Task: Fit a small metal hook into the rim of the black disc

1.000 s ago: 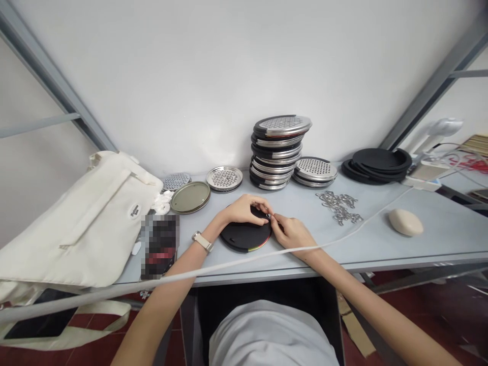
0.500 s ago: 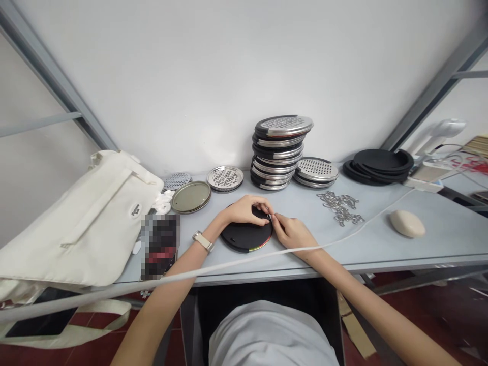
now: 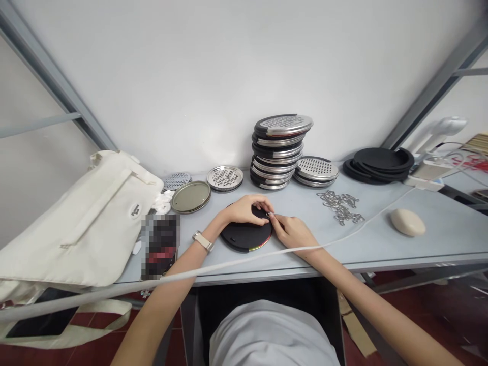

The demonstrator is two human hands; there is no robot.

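Note:
A round black case point(image 3: 246, 234) lies flat on the table in front of me, with a red, yellow and green stripe along its right front rim. My left hand point(image 3: 249, 209) rests over its far side, fingers and thumb curved round toward the right edge. At that edge my right hand point(image 3: 287, 226) pinches a small metal clip point(image 3: 268, 215), partly hidden by the fingertips. More silver metal clips point(image 3: 340, 207) lie in a loose pile to the right.
Behind stands a tall stack of grater discs in black holders point(image 3: 280, 155), with a shorter stack point(image 3: 316, 170) beside it. Black holders point(image 3: 381, 165) sit back right. Olive lids point(image 3: 191, 197), a white bag point(image 3: 87, 223) and a beige soap-shaped object point(image 3: 407, 222) flank the work. A white cable point(image 3: 244, 260) crosses in front.
The right fingertips have shifted very slightly at the case's edge, and the small metal clip shows more clearly now. My left hand stays where it was.

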